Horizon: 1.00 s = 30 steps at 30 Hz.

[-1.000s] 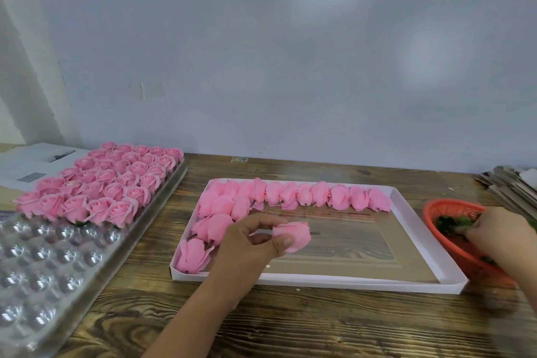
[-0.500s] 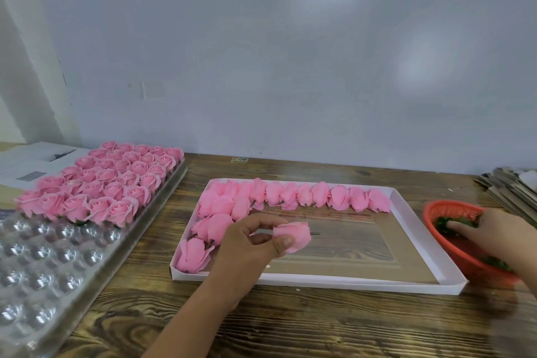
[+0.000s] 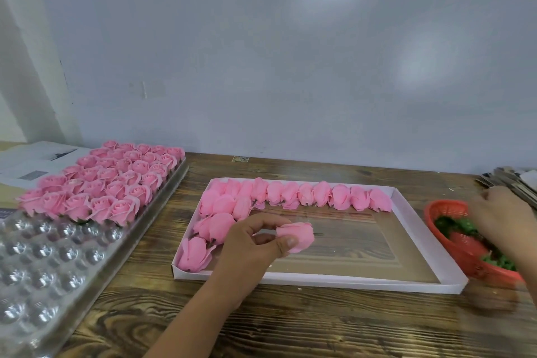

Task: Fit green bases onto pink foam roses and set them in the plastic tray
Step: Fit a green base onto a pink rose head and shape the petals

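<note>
My left hand (image 3: 250, 247) pinches one pink foam rose (image 3: 302, 234) between thumb and fingers, held over the white cardboard box (image 3: 348, 282). Several loose roses (image 3: 290, 195) lie along the box's far and left sides. My right hand (image 3: 499, 215) is blurred above the red basket (image 3: 465, 247) of green bases (image 3: 453, 225); its fingers curl downward, and I cannot tell if they hold a base. On the left, the clear plastic tray (image 3: 58, 256) has several upright finished roses (image 3: 110, 183) in its far rows, while its near cups hold nothing.
Printed paper sheets (image 3: 32, 160) lie behind the tray at the far left. A stack of flat grey pieces (image 3: 511, 180) sits at the far right behind the basket. A pale wall runs along the back of the wooden table (image 3: 290, 325).
My right hand has lifted a little over the red basket and is now motion-blurred. My left hand and its rose have stayed put.
</note>
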Motion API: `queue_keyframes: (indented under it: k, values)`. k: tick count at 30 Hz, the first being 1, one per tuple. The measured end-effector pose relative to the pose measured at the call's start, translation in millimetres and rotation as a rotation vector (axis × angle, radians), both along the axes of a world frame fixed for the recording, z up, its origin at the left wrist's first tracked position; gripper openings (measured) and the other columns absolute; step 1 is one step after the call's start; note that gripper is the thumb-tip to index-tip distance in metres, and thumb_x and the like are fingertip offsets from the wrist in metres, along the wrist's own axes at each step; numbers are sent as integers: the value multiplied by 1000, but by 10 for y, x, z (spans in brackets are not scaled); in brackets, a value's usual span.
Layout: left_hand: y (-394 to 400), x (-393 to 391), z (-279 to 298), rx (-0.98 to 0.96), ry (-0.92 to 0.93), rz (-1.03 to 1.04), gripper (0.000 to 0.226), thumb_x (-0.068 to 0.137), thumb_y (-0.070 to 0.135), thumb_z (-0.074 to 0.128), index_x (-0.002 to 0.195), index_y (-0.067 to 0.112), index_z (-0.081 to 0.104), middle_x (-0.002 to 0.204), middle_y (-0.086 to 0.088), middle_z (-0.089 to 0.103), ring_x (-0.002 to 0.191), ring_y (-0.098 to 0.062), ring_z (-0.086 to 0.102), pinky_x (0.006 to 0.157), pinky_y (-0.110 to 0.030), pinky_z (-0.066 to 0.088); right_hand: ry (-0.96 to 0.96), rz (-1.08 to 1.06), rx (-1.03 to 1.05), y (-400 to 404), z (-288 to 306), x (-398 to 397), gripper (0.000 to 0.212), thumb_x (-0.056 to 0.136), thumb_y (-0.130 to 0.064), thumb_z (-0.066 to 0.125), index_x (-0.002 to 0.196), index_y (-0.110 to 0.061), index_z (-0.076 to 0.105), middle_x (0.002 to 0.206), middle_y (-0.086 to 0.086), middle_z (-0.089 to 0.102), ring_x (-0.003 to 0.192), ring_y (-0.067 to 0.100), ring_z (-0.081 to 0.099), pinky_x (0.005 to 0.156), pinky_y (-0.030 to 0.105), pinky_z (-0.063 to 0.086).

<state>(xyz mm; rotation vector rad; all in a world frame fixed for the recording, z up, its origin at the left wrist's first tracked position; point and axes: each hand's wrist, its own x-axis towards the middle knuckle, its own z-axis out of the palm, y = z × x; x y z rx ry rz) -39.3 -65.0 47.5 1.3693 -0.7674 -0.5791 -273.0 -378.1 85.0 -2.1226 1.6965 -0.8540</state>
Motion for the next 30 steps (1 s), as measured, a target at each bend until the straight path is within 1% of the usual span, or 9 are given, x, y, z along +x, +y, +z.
queue_keyframes:
  k: [4,6,8,11,16,21,25,27,30]
  values:
    - [-5,5,-6,-1,20,1,22,80,6,81,99,16,76,97,-1,78,92,-19,74,71,-22,58,-218,196,31,510,77,295,20,91,-11,48,79,-7,64,69,1,59,65,20,52,63,32,39]
    - [-8,4,-6,-5,19,-1,22,80,6,81,100,15,76,97,-2,78,91,-20,74,72,-22,58,-502,309,251,810,87,494,20,92,-10,51,82,-6,68,72,4,58,67,18,49,64,31,39]
    - [-10,2,-8,-14,16,-7,22,80,4,81,99,14,76,97,-2,79,90,-20,74,71,-22,57,-743,430,520,1096,53,708,25,90,-8,51,74,-12,70,69,2,59,63,14,49,57,27,40]
    - [-11,3,-12,-22,11,-8,22,80,4,81,99,14,76,96,-3,79,90,-20,74,72,-23,58,-932,484,858,1416,-92,997,21,92,-12,47,83,-10,67,70,0,60,61,12,50,46,19,43]
    - [-13,6,-24,-15,12,-10,22,80,4,81,99,14,76,97,-3,79,92,-21,74,74,-25,60,-953,516,928,1677,-267,1200,20,91,-16,50,89,-7,68,77,2,59,63,13,51,49,22,41]
    - [-24,-9,-39,12,-24,9,22,79,8,82,99,17,76,97,0,78,90,-17,74,73,-23,58,-941,609,849,1743,-355,1211,49,103,-40,32,94,-13,71,86,2,67,78,15,56,59,28,42]
    - [-26,-21,-37,22,-50,26,23,79,8,83,98,19,76,97,3,78,90,-16,74,75,-25,59,-869,686,785,1803,-423,1219,60,101,-56,23,95,-24,74,83,-7,72,74,6,62,64,29,43]
    - [-29,-30,-41,21,-68,37,24,79,8,83,97,22,76,96,5,78,89,-14,74,74,-24,59,-858,680,761,1847,-414,1275,60,101,-56,21,100,-21,70,78,-10,72,67,4,62,60,27,42]
    - [-34,-43,-46,9,-85,56,27,78,7,84,92,29,76,96,5,78,89,-15,74,74,-25,59,-862,580,773,1873,-343,1416,52,100,-52,28,92,-17,66,68,-8,68,58,11,59,41,21,38]
